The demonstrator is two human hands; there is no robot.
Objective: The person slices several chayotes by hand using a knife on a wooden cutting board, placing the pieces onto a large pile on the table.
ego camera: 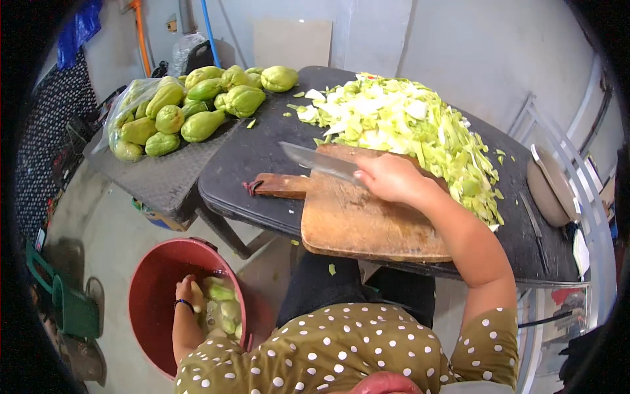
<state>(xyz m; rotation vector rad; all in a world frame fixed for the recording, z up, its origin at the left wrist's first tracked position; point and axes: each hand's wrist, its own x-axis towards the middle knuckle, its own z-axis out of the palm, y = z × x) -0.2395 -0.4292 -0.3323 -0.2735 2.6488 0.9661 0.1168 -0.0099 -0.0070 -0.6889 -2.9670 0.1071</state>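
Note:
My right hand (391, 177) is closed around a large kitchen knife (320, 162), its blade pointing left and slightly blurred. It is over a worn wooden cutting board (364, 216) whose handle points left. Behind the board lies a big heap of sliced pale green chayote (393, 118). Low on the left, my left hand (185, 290) reaches inside a red plastic bucket (155, 295). A pale peeled chayote (197, 297) shows at its fingers, partly hidden by them. More peeled chayotes (224, 300) lie in the bucket, apparently in water.
Whole unpeeled chayotes (170, 118), some in a clear plastic bag, cover part of a dark side table (138, 172). On the right of the black table (246, 162) are a second knife (534, 226) and a brown basin (551, 187). Beside the bucket stands a green container (76, 310).

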